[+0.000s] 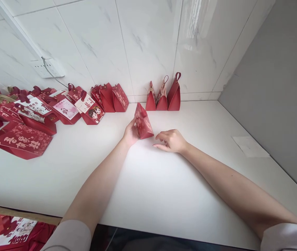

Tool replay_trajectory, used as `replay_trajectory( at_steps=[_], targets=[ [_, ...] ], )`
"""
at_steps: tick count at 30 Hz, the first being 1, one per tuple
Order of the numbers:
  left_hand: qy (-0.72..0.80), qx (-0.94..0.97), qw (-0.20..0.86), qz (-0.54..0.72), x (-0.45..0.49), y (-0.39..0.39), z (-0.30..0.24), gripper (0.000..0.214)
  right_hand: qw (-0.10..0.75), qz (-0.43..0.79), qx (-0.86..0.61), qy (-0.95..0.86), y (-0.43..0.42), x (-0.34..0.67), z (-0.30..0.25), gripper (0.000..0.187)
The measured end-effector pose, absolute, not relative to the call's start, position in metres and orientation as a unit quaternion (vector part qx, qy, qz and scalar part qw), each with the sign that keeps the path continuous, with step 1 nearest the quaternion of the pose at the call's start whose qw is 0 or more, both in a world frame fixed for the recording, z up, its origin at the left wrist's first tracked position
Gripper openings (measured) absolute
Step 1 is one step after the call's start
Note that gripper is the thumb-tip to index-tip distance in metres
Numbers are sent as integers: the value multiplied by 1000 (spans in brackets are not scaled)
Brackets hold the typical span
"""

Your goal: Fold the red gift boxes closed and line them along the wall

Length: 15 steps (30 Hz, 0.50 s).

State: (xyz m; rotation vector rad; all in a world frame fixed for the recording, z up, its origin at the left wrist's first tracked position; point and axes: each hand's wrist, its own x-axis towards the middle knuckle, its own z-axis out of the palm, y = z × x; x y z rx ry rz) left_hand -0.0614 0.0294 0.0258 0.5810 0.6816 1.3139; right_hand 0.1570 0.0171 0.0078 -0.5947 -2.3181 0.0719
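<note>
In the middle of the white table, my left hand (132,133) grips a red triangular paper gift box (143,122) by its left side. The box is tilted, and its outline is a little blurred. Just to its right, my right hand (171,141) holds nothing; its fingers are bent, with the thumb apart from them, and it does not touch the box. Behind the held box stand three red triangular gift boxes (173,97) in a row against the wall, two with ribbon loops showing on top.
Several red gift boxes (66,109) crowd the table's left side, a large one (24,139) nearest me. A carton at the lower left holds more red packaging (20,233). A cable runs from a wall socket (47,68). At right, a pale sheet (250,146) lies beside a grey panel (276,97).
</note>
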Motion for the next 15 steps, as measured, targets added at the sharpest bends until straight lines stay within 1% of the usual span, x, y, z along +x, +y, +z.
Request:
replay_trajectory(
  at_steps=[2,3,5,8,12,15],
  targets=[
    [303,298,692,583,-63,30,23,39,377,65,-288,-878,15,155,8,44],
    [302,323,688,575,-62,30,21,40,379,82,-314,-867,14,154,8,45],
    [310,357,684,556,-61,28,17,40,373,97,-338,-859,13,152,7,36],
    [314,369,708,514,-58,21,13,40,364,89,-326,-868,12,150,3,22],
    [314,356,732,488,-51,10,21,40,367,103,-295,-876,12,154,-1,22],
    [341,345,692,535,-50,10,41,40,351,137,-313,-872,15,160,-1,27]
  ],
)
